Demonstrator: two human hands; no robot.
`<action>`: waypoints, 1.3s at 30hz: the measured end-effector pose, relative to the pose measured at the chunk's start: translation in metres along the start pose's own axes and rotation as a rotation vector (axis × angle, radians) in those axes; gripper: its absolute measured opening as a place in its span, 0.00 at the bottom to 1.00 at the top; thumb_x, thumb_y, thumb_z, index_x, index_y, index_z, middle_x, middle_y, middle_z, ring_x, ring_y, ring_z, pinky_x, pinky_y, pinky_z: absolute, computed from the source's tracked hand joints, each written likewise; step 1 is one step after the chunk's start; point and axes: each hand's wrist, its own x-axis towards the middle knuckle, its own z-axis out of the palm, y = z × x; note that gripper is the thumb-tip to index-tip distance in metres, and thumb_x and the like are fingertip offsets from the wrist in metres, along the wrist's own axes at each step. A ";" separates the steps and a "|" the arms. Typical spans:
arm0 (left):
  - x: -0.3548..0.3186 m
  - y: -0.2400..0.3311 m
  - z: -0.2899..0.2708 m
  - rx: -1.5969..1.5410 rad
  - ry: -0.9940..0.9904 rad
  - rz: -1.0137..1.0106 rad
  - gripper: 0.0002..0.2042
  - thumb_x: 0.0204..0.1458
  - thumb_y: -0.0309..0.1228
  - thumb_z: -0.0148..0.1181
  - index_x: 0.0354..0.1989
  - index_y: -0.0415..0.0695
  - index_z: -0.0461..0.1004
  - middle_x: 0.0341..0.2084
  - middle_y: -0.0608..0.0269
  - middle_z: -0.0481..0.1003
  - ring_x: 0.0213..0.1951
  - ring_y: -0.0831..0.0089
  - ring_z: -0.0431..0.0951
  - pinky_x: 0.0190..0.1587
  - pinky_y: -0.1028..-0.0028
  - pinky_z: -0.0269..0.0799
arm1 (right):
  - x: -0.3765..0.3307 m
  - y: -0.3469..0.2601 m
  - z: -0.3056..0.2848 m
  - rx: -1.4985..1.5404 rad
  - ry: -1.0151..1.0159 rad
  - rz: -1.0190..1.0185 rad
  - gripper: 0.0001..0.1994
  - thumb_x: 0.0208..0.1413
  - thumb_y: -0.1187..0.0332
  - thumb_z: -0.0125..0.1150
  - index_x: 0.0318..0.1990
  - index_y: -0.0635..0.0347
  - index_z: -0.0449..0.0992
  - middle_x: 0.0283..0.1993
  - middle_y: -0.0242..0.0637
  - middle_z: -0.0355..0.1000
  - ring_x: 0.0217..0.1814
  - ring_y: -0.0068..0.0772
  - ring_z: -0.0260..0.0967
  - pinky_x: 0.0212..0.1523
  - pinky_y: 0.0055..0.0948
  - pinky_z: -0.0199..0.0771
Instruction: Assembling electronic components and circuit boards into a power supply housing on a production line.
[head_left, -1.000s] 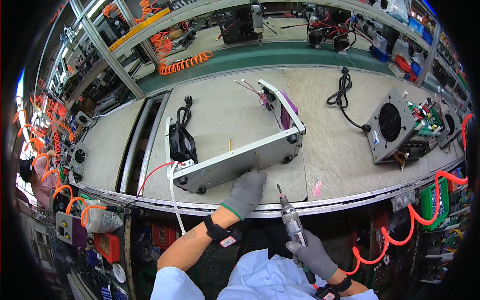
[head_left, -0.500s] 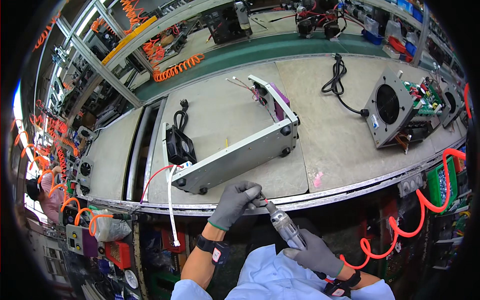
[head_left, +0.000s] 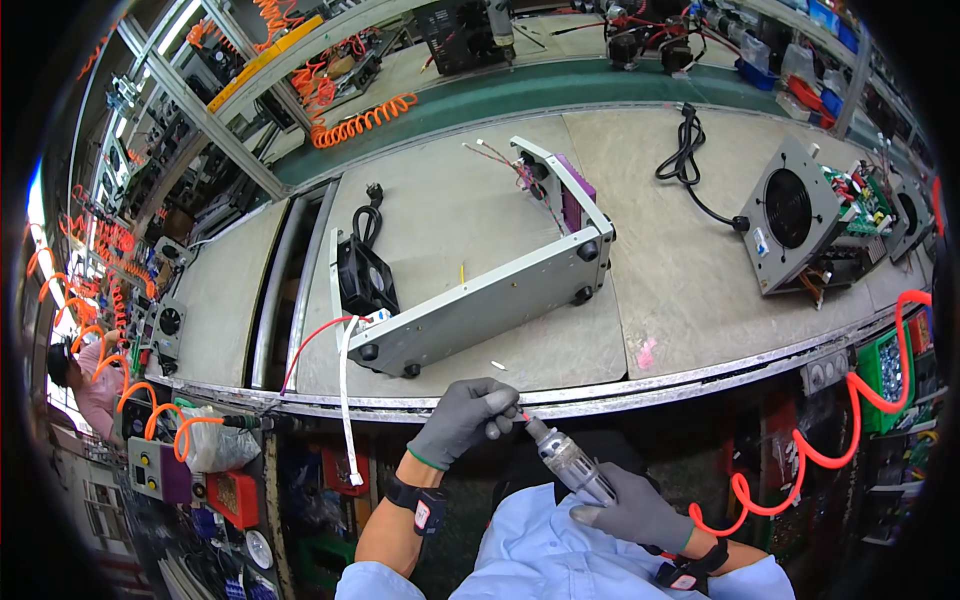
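Observation:
My right hand (head_left: 638,508), in a grey glove, is wrapped round a clear-bodied air screwdriver (head_left: 572,462) that points up and left. At its tip the fingers of my gloved left hand (head_left: 465,422) are pinched together. Whatever lies between them is too small to make out; a bit of red shows by the tip. Both hands are just in front of the bench's near edge. Beyond them a grey metal chassis (head_left: 480,312) stands on its side, with black feet, a black fan (head_left: 366,277) at its left and a purple part (head_left: 576,200) at its right end.
A white ribbon cable (head_left: 348,410) and a red wire (head_left: 305,345) hang from the chassis over the bench edge. At right stands another unit with a fan (head_left: 788,208) and a black power cord (head_left: 682,160). A coiled orange hose (head_left: 800,462) loops at right. Someone in pink (head_left: 88,372) is at far left.
My left hand has drawn slightly down, still by the screwdriver tip. A small white piece on the bench behind it now shows. The whole view has shifted a little.

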 end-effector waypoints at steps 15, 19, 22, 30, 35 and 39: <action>0.001 0.008 0.010 1.031 0.593 0.653 0.07 0.56 0.26 0.58 0.42 0.42 0.75 0.37 0.50 0.75 0.40 0.49 0.77 0.41 0.58 0.74 | 0.029 -0.032 0.007 0.358 -0.031 0.303 0.21 0.55 0.55 0.68 0.46 0.61 0.69 0.29 0.33 0.69 0.22 0.19 0.68 0.22 0.24 0.71; -0.038 0.072 -0.003 0.841 0.586 0.811 0.08 0.59 0.22 0.52 0.44 0.41 0.76 0.34 0.63 0.78 0.33 0.76 0.79 0.32 0.73 0.74 | 0.049 -0.036 0.025 0.396 -0.099 0.248 0.20 0.56 0.56 0.67 0.45 0.61 0.68 0.29 0.33 0.68 0.22 0.19 0.68 0.22 0.24 0.71; -0.038 0.125 -0.021 0.482 0.642 0.619 0.06 0.59 0.25 0.56 0.41 0.39 0.77 0.30 0.64 0.78 0.28 0.82 0.78 0.26 0.80 0.71 | 0.065 -0.040 0.044 0.442 -0.169 0.256 0.17 0.57 0.58 0.64 0.42 0.61 0.68 0.26 0.32 0.68 0.20 0.20 0.66 0.21 0.25 0.70; 0.017 0.190 -0.072 0.742 0.339 0.022 0.09 0.57 0.30 0.62 0.40 0.37 0.79 0.30 0.62 0.81 0.28 0.79 0.81 0.30 0.80 0.77 | 0.083 -0.038 0.069 0.498 -0.175 0.277 0.16 0.58 0.58 0.63 0.40 0.59 0.66 0.22 0.32 0.67 0.18 0.21 0.66 0.19 0.25 0.68; 0.065 0.179 -0.078 0.955 0.201 -0.072 0.11 0.52 0.30 0.65 0.39 0.35 0.81 0.28 0.60 0.81 0.26 0.76 0.80 0.29 0.76 0.75 | 0.085 -0.041 0.074 0.488 -0.147 0.297 0.17 0.58 0.58 0.64 0.42 0.60 0.66 0.25 0.33 0.68 0.19 0.21 0.66 0.20 0.25 0.69; 0.091 0.158 -0.085 1.319 0.016 -0.167 0.19 0.44 0.32 0.67 0.44 0.34 0.82 0.28 0.58 0.81 0.27 0.71 0.79 0.31 0.72 0.73 | 0.087 -0.042 0.073 0.510 -0.168 0.335 0.18 0.58 0.58 0.64 0.43 0.61 0.66 0.26 0.33 0.67 0.20 0.20 0.67 0.20 0.25 0.69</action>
